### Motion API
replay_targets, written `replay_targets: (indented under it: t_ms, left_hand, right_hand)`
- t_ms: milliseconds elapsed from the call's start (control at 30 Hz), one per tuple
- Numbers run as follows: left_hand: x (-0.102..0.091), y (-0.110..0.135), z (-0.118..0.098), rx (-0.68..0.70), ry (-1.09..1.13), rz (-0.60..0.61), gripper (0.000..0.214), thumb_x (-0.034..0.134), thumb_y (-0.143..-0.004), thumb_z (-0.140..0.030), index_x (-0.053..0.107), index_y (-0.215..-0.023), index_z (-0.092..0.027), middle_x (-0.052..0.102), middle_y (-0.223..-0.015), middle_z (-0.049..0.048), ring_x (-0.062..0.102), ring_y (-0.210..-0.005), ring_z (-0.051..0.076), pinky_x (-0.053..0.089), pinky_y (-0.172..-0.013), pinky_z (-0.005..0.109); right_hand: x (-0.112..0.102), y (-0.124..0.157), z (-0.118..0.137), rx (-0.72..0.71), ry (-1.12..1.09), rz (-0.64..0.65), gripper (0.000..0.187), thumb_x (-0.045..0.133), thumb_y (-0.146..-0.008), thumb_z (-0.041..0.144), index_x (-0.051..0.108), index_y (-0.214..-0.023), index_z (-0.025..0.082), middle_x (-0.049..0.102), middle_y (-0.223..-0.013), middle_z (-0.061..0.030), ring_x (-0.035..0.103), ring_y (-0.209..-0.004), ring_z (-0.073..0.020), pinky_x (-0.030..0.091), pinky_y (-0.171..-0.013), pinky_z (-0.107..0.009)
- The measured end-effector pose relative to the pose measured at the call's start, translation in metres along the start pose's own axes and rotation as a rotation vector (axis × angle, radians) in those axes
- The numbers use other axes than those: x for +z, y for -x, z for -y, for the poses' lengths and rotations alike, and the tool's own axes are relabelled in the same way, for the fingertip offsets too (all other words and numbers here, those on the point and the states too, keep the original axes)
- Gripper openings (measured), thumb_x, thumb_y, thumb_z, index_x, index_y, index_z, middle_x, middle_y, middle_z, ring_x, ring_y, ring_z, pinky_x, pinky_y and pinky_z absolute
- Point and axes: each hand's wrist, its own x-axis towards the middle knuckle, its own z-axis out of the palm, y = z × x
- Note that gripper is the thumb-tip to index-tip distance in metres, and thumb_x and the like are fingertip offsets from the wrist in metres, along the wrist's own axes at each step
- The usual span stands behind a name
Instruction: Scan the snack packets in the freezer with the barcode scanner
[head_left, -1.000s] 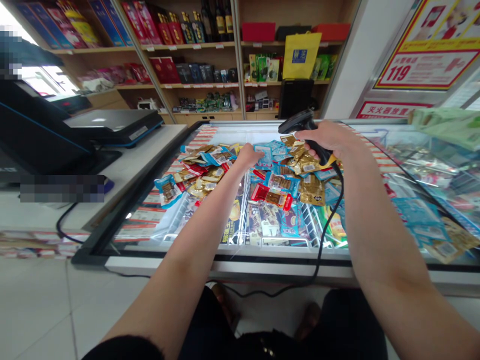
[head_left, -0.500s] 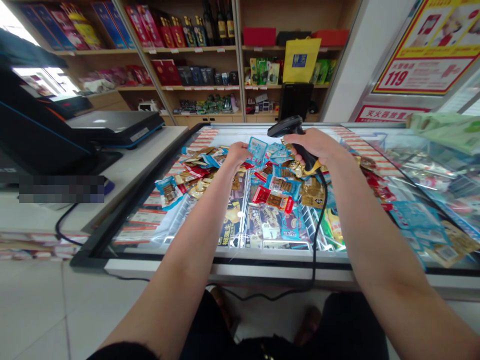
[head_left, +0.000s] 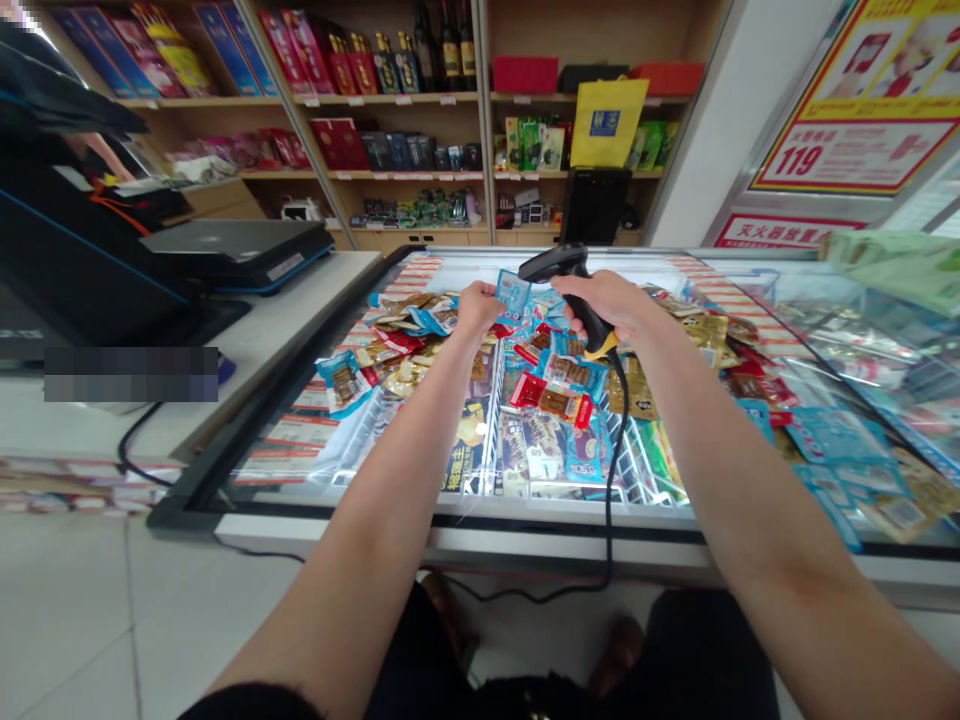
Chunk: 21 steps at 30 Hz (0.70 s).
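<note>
My left hand (head_left: 478, 306) pinches a small blue snack packet (head_left: 513, 291) and holds it upright above the pile. My right hand (head_left: 609, 303) grips the handle of a black barcode scanner (head_left: 556, 263), whose head points left at the packet, a short gap away. The scanner's black cable (head_left: 611, 470) hangs down over the freezer's front edge. Under both hands lies a heap of gold, blue and red snack packets (head_left: 559, 385) spread on the glass lid of a chest freezer (head_left: 337, 490).
A black checkout terminal (head_left: 82, 260) and a flat black device (head_left: 240, 248) stand on the counter at the left. More packets (head_left: 847, 450) lie on the lid at the right. Shelves of boxes and bottles (head_left: 390, 110) line the back wall.
My left hand has picked a blue packet out of the pile and raised it. My right hand has brought the scanner left and a little lower, toward the packet.
</note>
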Motion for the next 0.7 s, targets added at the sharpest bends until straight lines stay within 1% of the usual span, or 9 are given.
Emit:
replay_targets:
  t_ms: [100, 333, 500, 600, 700]
  left_hand:
    - [0.0, 0.0, 0.001, 0.007, -0.016, -0.004, 0.027, 0.056, -0.049, 0.001, 0.051, -0.069, -0.017, 0.055, -0.06, -0.0055, 0.053, -0.057, 0.011, 0.043, -0.059, 0.023]
    - [0.0, -0.003, 0.004, 0.008, -0.048, -0.013, 0.029, 0.059, -0.049, 0.0, 0.053, -0.072, -0.017, 0.055, -0.062, -0.0058, 0.055, -0.062, 0.012, 0.046, -0.065, 0.025]
    - [-0.003, 0.002, -0.002, 0.0, -0.065, -0.025, 0.029, 0.058, -0.05, 0.001, 0.052, -0.072, -0.018, 0.055, -0.062, -0.0047, 0.055, -0.061, 0.012, 0.045, -0.062, 0.024]
    - [-0.01, 0.004, -0.011, -0.018, -0.076, -0.051, 0.028, 0.058, -0.054, -0.001, 0.054, -0.076, -0.018, 0.055, -0.06, -0.0037, 0.057, -0.06, 0.014, 0.045, -0.06, 0.024]
    - [-0.026, -0.001, -0.019, -0.02, -0.128, -0.079, 0.024, 0.058, -0.061, -0.007, 0.058, -0.083, -0.017, 0.058, -0.062, -0.0016, 0.06, -0.062, 0.016, 0.048, -0.061, 0.025]
  right_hand:
    - [0.0, -0.001, -0.001, -0.02, -0.009, 0.009, 0.025, 0.065, -0.086, 0.031, 0.051, -0.068, 0.019, 0.057, -0.054, -0.0026, 0.05, -0.04, -0.0117, 0.043, -0.037, -0.023]
    - [0.0, 0.001, 0.0, -0.028, -0.004, 0.021, 0.024, 0.063, -0.087, 0.03, 0.051, -0.069, 0.019, 0.057, -0.056, -0.0029, 0.05, -0.041, -0.0114, 0.043, -0.036, -0.023]
    - [-0.002, 0.002, 0.001, -0.02, -0.008, 0.02, 0.024, 0.064, -0.087, 0.031, 0.052, -0.07, 0.018, 0.057, -0.057, -0.0029, 0.05, -0.041, -0.0108, 0.043, -0.037, -0.022]
    - [-0.004, 0.003, 0.003, -0.008, -0.02, 0.003, 0.022, 0.063, -0.088, 0.029, 0.053, -0.072, 0.018, 0.057, -0.056, -0.0025, 0.05, -0.04, -0.0106, 0.042, -0.036, -0.022]
    - [-0.009, 0.003, 0.004, -0.02, -0.042, -0.028, 0.019, 0.062, -0.088, 0.025, 0.054, -0.073, 0.017, 0.057, -0.054, -0.0024, 0.048, -0.038, -0.0107, 0.041, -0.035, -0.022]
